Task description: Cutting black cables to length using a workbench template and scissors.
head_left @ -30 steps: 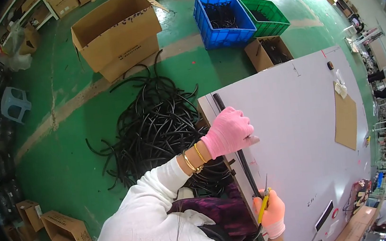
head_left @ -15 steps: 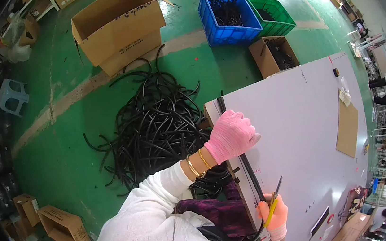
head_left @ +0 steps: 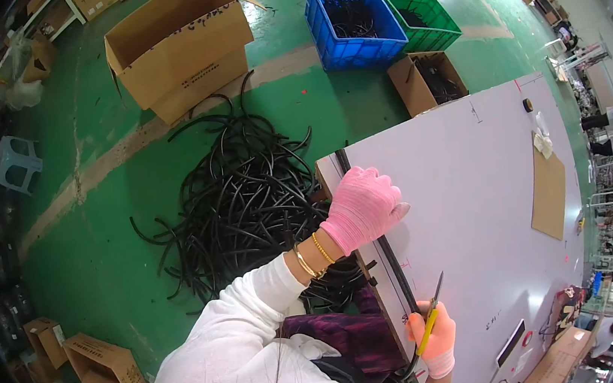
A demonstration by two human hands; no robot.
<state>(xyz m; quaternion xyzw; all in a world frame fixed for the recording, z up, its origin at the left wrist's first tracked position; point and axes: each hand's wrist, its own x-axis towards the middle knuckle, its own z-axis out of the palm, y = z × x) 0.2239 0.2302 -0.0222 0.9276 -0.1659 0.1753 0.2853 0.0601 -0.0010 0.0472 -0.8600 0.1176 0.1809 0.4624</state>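
My left hand (head_left: 364,209), in a pink knit glove, is closed over black rubber tubes (head_left: 397,273) lying along the left edge of the white table (head_left: 466,196). The tubes run out past the hand at the far corner and back toward my right hand. My right hand (head_left: 436,337), in a pale orange glove, is closed on scissors (head_left: 430,326) with yellow handles, their blades pointing away from me. Its thumb and fingers are beside the near part of the tubes; whether they also pinch them I cannot tell.
A large heap of black tubes (head_left: 246,191) covers the floor left of the table. Beyond stand an open carton (head_left: 195,75), a blue crate (head_left: 362,49), a green crate (head_left: 444,36) and a smaller carton (head_left: 406,85). A cardboard sheet (head_left: 549,194) lies on the table's right side.
Both hands keep their grip and hardly move relative to the table. The whole view has shifted slightly, with the crates and carton now a little further left and up.
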